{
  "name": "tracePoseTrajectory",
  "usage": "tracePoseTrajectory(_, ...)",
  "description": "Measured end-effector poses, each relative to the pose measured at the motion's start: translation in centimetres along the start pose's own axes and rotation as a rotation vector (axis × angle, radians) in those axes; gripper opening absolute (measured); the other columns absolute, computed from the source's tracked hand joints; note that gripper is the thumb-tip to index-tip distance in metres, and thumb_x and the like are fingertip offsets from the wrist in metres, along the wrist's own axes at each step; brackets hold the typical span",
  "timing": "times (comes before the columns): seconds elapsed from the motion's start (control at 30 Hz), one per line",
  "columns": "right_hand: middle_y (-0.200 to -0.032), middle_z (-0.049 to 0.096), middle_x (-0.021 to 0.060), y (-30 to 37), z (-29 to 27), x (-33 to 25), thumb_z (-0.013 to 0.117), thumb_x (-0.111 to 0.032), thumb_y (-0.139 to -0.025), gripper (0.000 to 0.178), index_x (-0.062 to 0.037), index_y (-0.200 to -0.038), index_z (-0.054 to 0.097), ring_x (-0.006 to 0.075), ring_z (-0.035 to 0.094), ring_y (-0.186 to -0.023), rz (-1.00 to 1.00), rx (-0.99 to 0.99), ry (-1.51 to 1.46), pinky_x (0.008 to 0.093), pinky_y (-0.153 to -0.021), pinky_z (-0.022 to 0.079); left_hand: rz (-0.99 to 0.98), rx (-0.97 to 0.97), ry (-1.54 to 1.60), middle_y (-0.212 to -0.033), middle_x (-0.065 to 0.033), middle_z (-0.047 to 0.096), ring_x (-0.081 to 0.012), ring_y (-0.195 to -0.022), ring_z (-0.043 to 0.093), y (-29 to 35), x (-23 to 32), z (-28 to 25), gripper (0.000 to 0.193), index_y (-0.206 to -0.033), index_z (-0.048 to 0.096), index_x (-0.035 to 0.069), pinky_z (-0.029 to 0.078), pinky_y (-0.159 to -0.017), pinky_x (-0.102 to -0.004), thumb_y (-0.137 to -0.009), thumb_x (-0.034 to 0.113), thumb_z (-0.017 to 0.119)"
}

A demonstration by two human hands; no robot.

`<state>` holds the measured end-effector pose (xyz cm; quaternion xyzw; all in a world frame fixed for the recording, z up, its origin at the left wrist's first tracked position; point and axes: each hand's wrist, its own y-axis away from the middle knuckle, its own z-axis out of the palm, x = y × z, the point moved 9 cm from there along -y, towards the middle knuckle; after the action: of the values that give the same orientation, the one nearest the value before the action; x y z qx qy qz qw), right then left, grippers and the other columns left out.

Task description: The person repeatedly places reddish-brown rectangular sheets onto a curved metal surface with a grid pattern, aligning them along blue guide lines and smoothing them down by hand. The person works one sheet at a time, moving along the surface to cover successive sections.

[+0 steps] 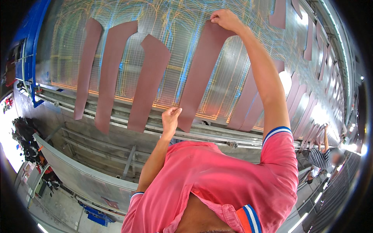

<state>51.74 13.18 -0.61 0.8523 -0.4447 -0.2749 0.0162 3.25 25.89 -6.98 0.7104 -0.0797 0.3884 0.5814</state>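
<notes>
A long reddish-brown cut panel (204, 66), flat and leather-like, lies slanted over a shiny metal table marked with coloured lines. My right hand (227, 20) reaches to its far end, the fingers pinching the top edge. At the near end my left hand (170, 119) is closed, thumb and fingertips at the panel's left edge. The panel's lower tip hangs past the table's rail. To the left lie three similar pieces: a bent-topped panel (149, 81), a second panel (116, 73) and a narrower panel (87, 70). Partly behind my right arm is another panel (246, 103).
The metal table (62, 62) stretches far to the right, carrying several more brown pieces. Along its near side runs a metal rail (155, 130). A blue frame (34, 50) bounds the left end. Far right, a person in a striped shirt (320, 157) reaches over the table.
</notes>
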Motion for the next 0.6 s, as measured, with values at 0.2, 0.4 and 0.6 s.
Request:
tracePoseTrajectory(0.2,-0.092,0.072,0.0074,-0.7,1.7,0.1,0.067,-0.037,-0.090,0.023,-0.0168,-0.100,0.073,0.0283,0.068,-0.090,0.049,-0.017,-0.023,0.0426,-0.079,0.052,0.074,0.066,0.038,-0.081,0.0019,0.063,-0.0038,-0.073,0.051,0.5,-0.4,-0.5,0.015,-0.096,0.070,-0.006,0.042,-0.066,-0.0217,-0.092,0.008,0.070)
tracePoseTrajectory(0.4,-0.090,0.072,0.0078,-1.0,0.9,0.1,0.071,-0.039,-0.087,0.025,-0.0151,-0.092,0.075,0.0294,0.068,-0.087,0.009,0.032,-0.083,0.0424,-0.079,0.052,0.085,0.021,0.072,-0.080,0.0028,0.062,-0.0036,-0.073,0.049,0.4,-1.1,-1.2,0.015,-0.097,0.070,-0.006,0.041,-0.065,-0.0225,-0.093,0.009,0.069)
tracePoseTrajectory(0.6,-0.087,0.072,0.0087,-1.5,1.6,0.2,0.072,-0.038,-0.086,0.025,-0.0137,-0.091,0.075,0.0292,0.068,-0.086,0.061,0.016,-0.016,0.0431,-0.078,0.052,0.060,0.113,-0.053,-0.077,0.0025,0.062,-0.0047,-0.070,0.049,0.2,-0.8,-1.8,0.019,-0.095,0.071,-0.007,0.042,-0.064,-0.0235,-0.092,0.012,0.069)
